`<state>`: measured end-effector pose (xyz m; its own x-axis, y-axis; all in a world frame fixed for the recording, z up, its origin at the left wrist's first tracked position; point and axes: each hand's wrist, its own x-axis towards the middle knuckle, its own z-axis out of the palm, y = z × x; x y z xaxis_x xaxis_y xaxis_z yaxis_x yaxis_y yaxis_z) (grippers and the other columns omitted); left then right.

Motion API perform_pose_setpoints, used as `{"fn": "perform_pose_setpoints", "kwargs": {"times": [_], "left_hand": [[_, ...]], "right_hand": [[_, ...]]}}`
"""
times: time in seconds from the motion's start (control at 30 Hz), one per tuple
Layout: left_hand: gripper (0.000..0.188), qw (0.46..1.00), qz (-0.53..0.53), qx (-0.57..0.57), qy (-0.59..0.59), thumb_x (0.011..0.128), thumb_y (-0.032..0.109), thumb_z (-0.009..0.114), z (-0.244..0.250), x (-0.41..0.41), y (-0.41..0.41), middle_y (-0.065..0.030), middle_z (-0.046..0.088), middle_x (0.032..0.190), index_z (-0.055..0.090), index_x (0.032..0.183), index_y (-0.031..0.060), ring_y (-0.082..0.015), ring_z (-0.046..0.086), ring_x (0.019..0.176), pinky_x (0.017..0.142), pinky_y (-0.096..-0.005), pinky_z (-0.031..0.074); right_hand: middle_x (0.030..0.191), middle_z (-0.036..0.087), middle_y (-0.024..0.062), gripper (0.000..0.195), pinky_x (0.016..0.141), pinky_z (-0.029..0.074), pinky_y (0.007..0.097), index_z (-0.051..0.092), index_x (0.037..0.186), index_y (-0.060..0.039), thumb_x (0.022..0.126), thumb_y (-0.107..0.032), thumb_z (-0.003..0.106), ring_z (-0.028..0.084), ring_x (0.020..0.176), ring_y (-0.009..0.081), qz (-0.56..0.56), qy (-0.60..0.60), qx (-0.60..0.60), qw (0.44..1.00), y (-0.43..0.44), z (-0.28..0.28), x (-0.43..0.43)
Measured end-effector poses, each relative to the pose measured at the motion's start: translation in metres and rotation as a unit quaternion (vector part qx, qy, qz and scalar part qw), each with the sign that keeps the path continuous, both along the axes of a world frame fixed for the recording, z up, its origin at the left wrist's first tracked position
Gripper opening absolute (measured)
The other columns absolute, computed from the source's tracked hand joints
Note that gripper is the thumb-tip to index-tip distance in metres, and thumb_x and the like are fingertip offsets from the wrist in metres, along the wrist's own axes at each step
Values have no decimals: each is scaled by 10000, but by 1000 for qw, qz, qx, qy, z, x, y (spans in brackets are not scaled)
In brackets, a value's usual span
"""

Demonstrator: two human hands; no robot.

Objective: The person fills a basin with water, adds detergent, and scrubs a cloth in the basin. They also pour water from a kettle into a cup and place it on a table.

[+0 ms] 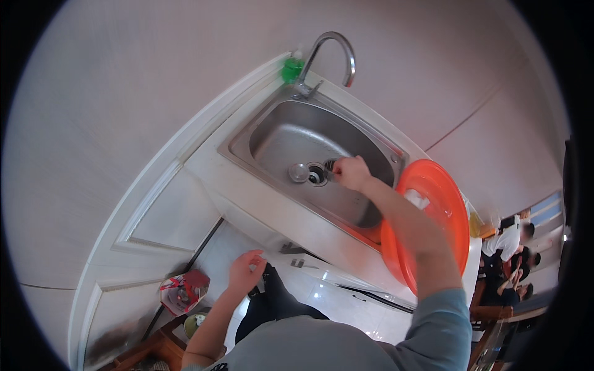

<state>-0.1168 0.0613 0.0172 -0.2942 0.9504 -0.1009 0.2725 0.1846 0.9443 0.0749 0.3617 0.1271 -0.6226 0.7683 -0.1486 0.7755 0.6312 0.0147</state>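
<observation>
My right hand (pixel 352 173) reaches into the stainless steel sink (pixel 283 139), pinching a small dark slotted strainer (pixel 330 167). My fingers partly cover this piece and it is slightly blurred. Just left of it is the uncovered drain opening (pixel 316 175). On the drain's other side, a round metal cover (pixel 298 172) lies on the basin floor. My left hand (pixel 247 269) hangs in front of the counter with loosely curled fingers and holds nothing.
An orange plastic basin (pixel 445 222), with something white (pixel 416 198) in it, overlaps the sink's right end. The curved faucet (pixel 332 35) rises behind the sink beside a green soap bottle (pixel 292 69). A red gift box (pixel 185 290) stands lower left. Several people (pixel 503 246) are at far right.
</observation>
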Motion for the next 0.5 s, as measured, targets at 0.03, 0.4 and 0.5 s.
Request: {"fn": "perform_pose_setpoints", "kwargs": {"times": [0.03, 0.4, 0.5], "left_hand": [[241, 1000, 0, 4, 4, 740, 137, 601, 0, 7, -2, -58, 618, 738, 576, 963, 48, -174, 602, 663, 574, -277, 458], [230, 995, -12, -93, 33, 742, 165, 596, -19, 12, -13, -76, 612, 744, 580, 928, 31, -201, 594, 660, 606, -299, 462], [228, 992, -14, -123, 7, 745, 176, 592, -32, 9, 7, -84, 608, 727, 579, 916, 25, -214, 594, 657, 615, -309, 465]], "right_hand": [[772, 606, 60, 106, 709, 437, 356, 626, 743, -114, 671, -150, 557, 578, 782, 240, -6, -83, -21, 996, 11, -25, -13], [899, 600, 113, 164, 745, 459, 374, 625, 804, -101, 697, -197, 545, 570, 873, 264, -153, 0, -78, 985, 44, -163, -21], [932, 587, 123, 255, 757, 459, 373, 602, 885, -90, 697, -261, 577, 567, 874, 278, -183, 24, -81, 979, 47, -170, -24]]}}
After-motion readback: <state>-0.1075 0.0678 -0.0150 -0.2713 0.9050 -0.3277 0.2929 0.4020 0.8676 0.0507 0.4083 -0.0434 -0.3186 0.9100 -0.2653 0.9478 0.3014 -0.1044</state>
